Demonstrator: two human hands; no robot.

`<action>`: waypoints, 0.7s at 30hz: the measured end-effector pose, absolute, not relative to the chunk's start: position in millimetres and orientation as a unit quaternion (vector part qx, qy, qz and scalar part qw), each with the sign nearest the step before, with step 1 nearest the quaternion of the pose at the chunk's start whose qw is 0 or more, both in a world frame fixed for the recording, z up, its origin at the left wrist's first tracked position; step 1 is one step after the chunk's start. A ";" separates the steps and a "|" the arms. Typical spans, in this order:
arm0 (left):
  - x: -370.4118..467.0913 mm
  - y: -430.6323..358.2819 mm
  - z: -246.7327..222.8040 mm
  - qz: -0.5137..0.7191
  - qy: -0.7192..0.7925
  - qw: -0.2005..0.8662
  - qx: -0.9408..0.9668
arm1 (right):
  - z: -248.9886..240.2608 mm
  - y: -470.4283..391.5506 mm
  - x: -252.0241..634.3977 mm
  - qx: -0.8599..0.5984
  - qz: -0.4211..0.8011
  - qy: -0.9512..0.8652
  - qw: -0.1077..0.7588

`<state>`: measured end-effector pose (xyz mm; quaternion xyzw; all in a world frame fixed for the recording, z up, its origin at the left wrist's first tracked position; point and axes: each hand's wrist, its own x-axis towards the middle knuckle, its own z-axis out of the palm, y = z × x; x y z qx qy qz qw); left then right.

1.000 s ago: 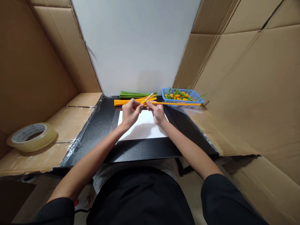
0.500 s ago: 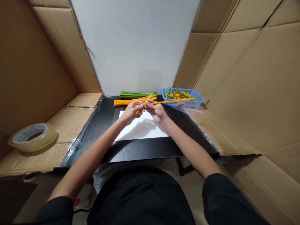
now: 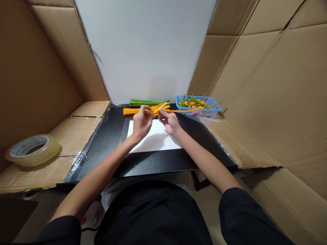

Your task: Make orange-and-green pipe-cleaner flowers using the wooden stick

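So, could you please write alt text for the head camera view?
Two bare hands, left hand and right hand, hold an orange pipe cleaner and a pale stick above a white sheet on a black table. Behind lie orange and green pipe cleaner bundles and a blue basket.

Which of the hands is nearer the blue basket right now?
Right. The right hand sits just left of the blue basket, apart from it, pinching the orange pipe cleaner. The left hand is farther left, over the white sheet.
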<state>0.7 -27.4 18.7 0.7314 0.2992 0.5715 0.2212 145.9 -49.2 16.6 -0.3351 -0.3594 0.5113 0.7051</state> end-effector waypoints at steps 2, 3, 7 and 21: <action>1.2 -26.2 19.1 0.572 0.292 0.297 0.706 | 17.0 -49.4 146.8 -0.327 0.538 -0.342 0.697; 1.5 -25.2 19.4 0.570 0.285 0.344 0.690 | 17.2 -49.2 147.2 -0.323 0.549 -0.334 0.694; 2.7 -20.5 21.8 0.534 0.251 0.523 0.615 | 17.1 -48.4 148.6 -0.311 0.584 -0.312 0.682; -5.7 -12.1 27.6 0.376 0.237 0.657 0.609 | 14.2 -47.5 153.6 -0.298 0.571 -0.404 0.650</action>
